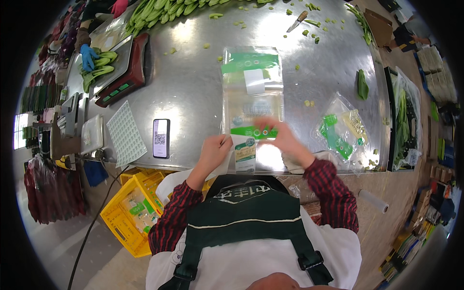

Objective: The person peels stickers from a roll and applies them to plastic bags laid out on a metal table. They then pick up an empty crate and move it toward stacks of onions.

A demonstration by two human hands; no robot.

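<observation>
At the table's front edge, my left hand (214,152) pinches a strip of printed labels on white backing paper (245,157), which hangs over the edge. Blurred by motion, my right hand (288,139) is over the lower end of clear plastic bags (235,105) with green printed bands. Its fingers look spread, but whether a label is stuck to the fingertips cannot be made out. The bags lie flat before me, and a white label (255,82) shows on their upper part.
At left are a phone (161,138), a sheet of small printed stickers (127,134) and a red scale (127,78), where another person's blue-gloved hand (88,57) holds leafy greens (103,67). A knife (298,21) lies far right. More bags (340,127) lie right; a yellow crate (127,217) stands below.
</observation>
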